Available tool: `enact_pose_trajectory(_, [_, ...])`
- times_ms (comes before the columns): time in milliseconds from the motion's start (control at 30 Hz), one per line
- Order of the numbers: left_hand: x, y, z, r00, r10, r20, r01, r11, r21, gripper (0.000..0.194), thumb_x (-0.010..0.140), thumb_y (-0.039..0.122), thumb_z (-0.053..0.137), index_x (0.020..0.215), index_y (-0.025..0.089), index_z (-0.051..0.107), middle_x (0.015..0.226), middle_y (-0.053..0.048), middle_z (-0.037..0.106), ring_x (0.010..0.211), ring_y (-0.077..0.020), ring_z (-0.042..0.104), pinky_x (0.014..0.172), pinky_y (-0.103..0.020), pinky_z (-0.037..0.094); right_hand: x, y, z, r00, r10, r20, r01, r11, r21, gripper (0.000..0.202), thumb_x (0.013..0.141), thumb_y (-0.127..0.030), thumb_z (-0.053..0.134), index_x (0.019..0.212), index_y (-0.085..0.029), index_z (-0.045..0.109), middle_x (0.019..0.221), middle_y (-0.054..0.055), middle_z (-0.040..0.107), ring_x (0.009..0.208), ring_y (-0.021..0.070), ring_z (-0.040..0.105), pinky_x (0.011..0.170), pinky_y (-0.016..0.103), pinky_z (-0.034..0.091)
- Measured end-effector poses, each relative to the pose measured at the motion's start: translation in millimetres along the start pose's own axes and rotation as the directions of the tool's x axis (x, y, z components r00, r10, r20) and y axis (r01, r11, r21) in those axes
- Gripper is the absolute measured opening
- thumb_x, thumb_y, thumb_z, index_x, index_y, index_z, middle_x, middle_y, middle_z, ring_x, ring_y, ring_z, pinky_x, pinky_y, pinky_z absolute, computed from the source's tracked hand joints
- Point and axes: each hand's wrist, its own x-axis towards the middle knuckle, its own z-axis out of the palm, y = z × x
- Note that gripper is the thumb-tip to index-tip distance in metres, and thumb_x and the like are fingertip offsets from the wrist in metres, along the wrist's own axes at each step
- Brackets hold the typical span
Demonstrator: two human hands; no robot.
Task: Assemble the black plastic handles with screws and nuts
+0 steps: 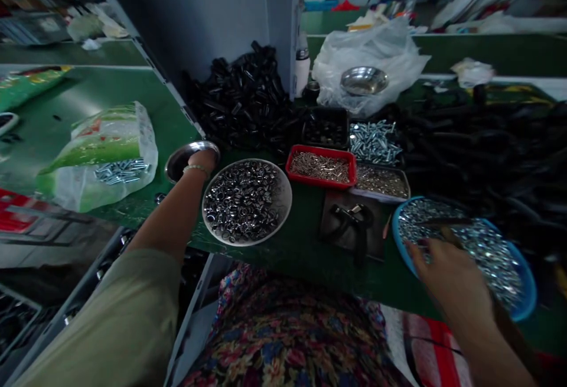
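My left hand reaches into a shallow metal bowl; its fingers are hidden behind the wrist and inside the rim. My right hand is over the near side of a blue basin full of small shiny metal parts. Its fingers are blurred, and I cannot see whether they hold anything. A long dark shape lies just beyond them. Between my hands, a black part with a metal clamp rests on a dark square plate. A white round tray of metal rings stands beside my left hand.
A red tray holds small pins or screws, with bolts behind it. Black parts are heaped against a grey panel. More dark pieces fill the right. A plastic bag with screws lies left.
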Motion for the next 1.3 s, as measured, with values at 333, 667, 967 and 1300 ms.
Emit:
enact_pose_trajectory(333, [-104.9, 114.9, 32.6, 0.954, 0.231, 0.189, 0.097, 0.362, -0.927, 0.023, 0.065, 0.022, 0.079, 0.085, 0.021, 0.067, 0.09, 0.002, 0.069, 0.079, -0.0122, 0.062, 0.074, -0.026, 0.053, 9.6, -72.1, 16.4, 0.946, 0.022, 0.322, -0.317, 0.258, 0.913, 0.034, 0.077, -0.045, 0.062, 0.089, -0.024, 0.038, 0.051, -0.012, 0.046, 0.032, 0.0062, 0.033, 0.034, 0.017, 0.024])
enact_pose_trajectory(667, [-211.4, 204.6, 106.2, 0.638, 0.58, 0.507, 0.627, -0.008, -0.779, 0.019, 0.064, 0.017, 0.081, 0.079, 0.016, 0.07, 0.081, 0.002, 0.066, 0.05, -0.0001, 0.051, 0.049, -0.011, 0.047, -21.7, -65.1, 24.6, 0.903, -0.301, 0.308, -0.43, -0.663, 0.613, 0.049, 0.078, -0.053, 0.067, 0.059, -0.019, 0.037, 0.038, -0.013, 0.031, 0.024, -0.0014, 0.008, 0.023, 0.011, 0.013])
enact_pose_trajectory(967, [-224.4, 204.1, 109.9, 0.58, 0.624, 0.523, 0.669, 0.0, -0.743, 0.022, 0.066, 0.019, 0.081, 0.084, 0.017, 0.068, 0.087, 0.003, 0.064, 0.054, -0.0009, 0.051, 0.051, -0.012, 0.046, -23.7, -61.5, 28.2, 0.878, -0.377, 0.294, -0.478, -0.672, 0.566, 0.057, 0.081, -0.053, 0.063, 0.05, -0.018, 0.032, 0.037, -0.012, 0.028, 0.024, -0.0016, 0.01, 0.023, 0.01, 0.018])
enact_pose_trajectory(1300, [-200.8, 181.6, 118.7, 0.735, 0.435, 0.52, 0.355, 0.407, -0.842, 0.048, 0.064, 0.021, 0.08, 0.107, 0.023, 0.059, 0.103, 0.0, 0.06, 0.071, -0.0079, 0.058, 0.057, -0.017, 0.047, -22.2, -66.6, -34.7, 0.996, 0.06, 0.064, -0.083, 0.406, 0.91, 0.033, 0.08, -0.044, 0.063, 0.106, -0.024, 0.061, 0.072, 0.0, 0.066, 0.056, 0.0158, 0.062, 0.051, 0.026, 0.05])
